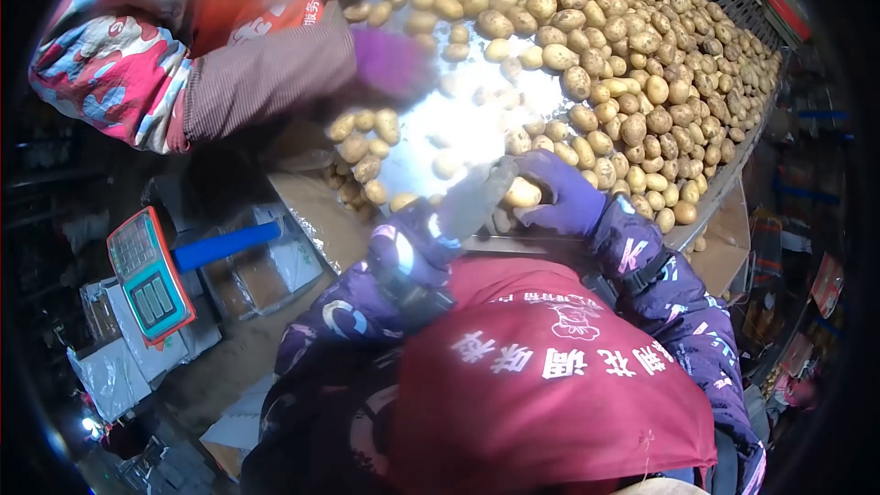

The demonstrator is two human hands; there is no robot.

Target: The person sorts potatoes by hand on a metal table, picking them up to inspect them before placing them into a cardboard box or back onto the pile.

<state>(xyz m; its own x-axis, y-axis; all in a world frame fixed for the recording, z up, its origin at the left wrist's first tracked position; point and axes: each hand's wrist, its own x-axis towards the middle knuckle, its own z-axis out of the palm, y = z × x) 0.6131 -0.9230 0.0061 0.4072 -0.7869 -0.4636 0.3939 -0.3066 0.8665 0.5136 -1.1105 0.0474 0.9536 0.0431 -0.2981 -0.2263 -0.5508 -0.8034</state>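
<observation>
Right hand: our right hand (564,197), in a purple glove, rests at the near edge of the sorting table (431,128); its fingers curl round one potato (523,192) and pinch it.
Left hand: our left hand (412,247) is blurred at the same near edge, with a pale, smeared shape rising from it; we cannot tell whether its fingers are spread or closed, nor what they hold.
Held potato: just inside the near edge of the table, touching the glove, beside the loose potatoes next to it.
Co-worker: a second person's gloved hand (390,64) and striped sleeve (266,78) reach in over the table's left edge, near a small cluster of potatoes; the hand is blurred.
Stock: the potato heap (632,64) covers the far and right parts of the table up to its right edge.
Progress, as we judge it: the bare, shiny middle suggests part of the surface has been worked through; most of the stock is left to handle.
Open room: the bare metal middle, between both workers' hands, gives the only free surface; the right side is packed to its rim.
Beside the table: a scale (151,280) with a blue handle stands well apart on the left, above cartons.
</observation>
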